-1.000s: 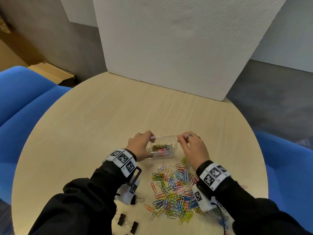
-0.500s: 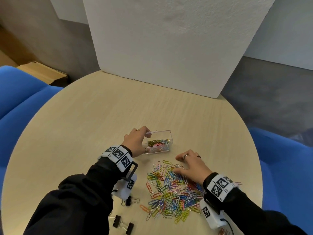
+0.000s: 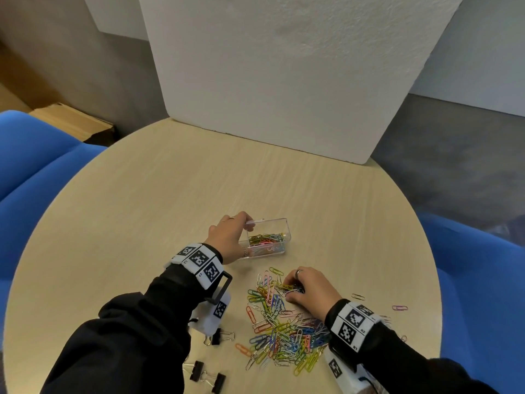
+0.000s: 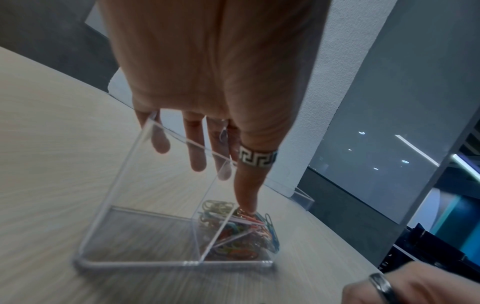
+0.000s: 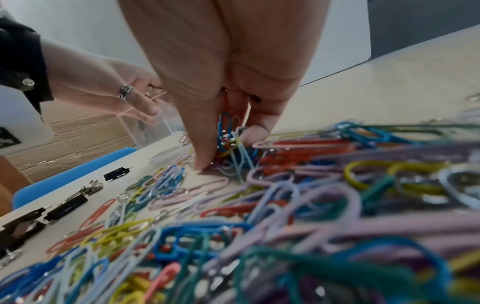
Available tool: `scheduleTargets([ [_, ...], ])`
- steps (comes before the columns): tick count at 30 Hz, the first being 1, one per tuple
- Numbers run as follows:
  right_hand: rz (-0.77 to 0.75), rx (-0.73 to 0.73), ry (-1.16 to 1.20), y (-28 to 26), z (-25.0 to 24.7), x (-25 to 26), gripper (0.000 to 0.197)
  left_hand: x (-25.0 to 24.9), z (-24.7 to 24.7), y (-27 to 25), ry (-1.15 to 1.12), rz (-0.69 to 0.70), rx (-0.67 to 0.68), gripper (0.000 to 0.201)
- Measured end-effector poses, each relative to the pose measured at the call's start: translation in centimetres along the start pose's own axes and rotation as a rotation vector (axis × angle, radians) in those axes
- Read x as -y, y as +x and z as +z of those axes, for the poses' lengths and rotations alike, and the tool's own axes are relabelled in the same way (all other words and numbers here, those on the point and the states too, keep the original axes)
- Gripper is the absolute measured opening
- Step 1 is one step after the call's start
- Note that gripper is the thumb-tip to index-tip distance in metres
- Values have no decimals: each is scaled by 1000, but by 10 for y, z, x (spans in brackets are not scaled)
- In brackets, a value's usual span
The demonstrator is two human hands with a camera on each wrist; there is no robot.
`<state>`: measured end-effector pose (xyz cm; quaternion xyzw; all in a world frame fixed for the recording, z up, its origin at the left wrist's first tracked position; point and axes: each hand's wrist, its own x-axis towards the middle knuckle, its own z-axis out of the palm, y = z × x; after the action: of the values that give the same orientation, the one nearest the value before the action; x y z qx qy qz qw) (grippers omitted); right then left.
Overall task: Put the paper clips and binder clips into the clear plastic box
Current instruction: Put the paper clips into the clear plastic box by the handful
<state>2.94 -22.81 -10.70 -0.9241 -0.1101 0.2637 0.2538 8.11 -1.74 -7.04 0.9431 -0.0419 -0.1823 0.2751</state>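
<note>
while the left hand [image 3: 227, 237] holds the near-left end of the clear plastic box [image 3: 268, 240] with its fingers over the rim, the head view shows the right hand [image 3: 309, 288] just on the near side of the box, its fingers curled down onto the far edge of the heap of paper clips [image 3: 284, 328]. the box sits on the round table [image 3: 142, 223] and has a small layer of coloured clips in its bottom. the binder clips [image 3: 207, 373] lie well on the near-left side of the box, by the left sleeve.

in the left wrist view the left hand [image 4: 221, 82] reaches over the box [image 4: 145, 226]: the fingers [image 4: 196, 152] lie behind its far clear wall and the ringed thumb points down inside, its tip touching the clips there.

in the right wrist view the right hand [image 5: 228, 92] pinches a bunch of paper clips [image 5: 228, 139] between thumb and fingertips, right at the table surface, with the box [image 5: 153, 127] beyond it to the left and the binder clips [image 5: 64, 207] at the left edge.
</note>
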Motion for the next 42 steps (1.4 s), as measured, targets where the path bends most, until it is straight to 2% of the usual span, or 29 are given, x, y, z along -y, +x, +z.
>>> scheduleTargets([
  [7,27,-44,48,-2,-8,3,26,0,0,-1,-2,10,-3,50],
  [13,-111,-223,62,0,-43,27,20,0,0,-1,-1,2,-6,50],
  [18,-223,-384,29,23,-70,55,20,-2,-1,-1,1,1,-6,50],
  [20,-236,-393,9,35,-71,63,21,-2,-1,-1,7,-2,-7,50],
  [26,-246,-268,-63,48,-54,62,28,-3,-1,-1,11,-10,-10,50],
  [29,-270,-316,16,44,-51,54,26,-3,-1,-2,15,-4,-17,50],
  [34,-364,-493,137,38,-51,41,16,-2,-1,-1,15,-4,-14,50],
  [36,-384,-496,82,35,-51,35,17,-2,0,-1,13,-3,-14,50],
  [40,-434,-476,-175,33,-43,25,22,-2,-1,-1,8,-1,-13,51],
  [42,-429,-502,-178,29,-40,25,19,-2,-1,-2,8,1,-14,52],
])
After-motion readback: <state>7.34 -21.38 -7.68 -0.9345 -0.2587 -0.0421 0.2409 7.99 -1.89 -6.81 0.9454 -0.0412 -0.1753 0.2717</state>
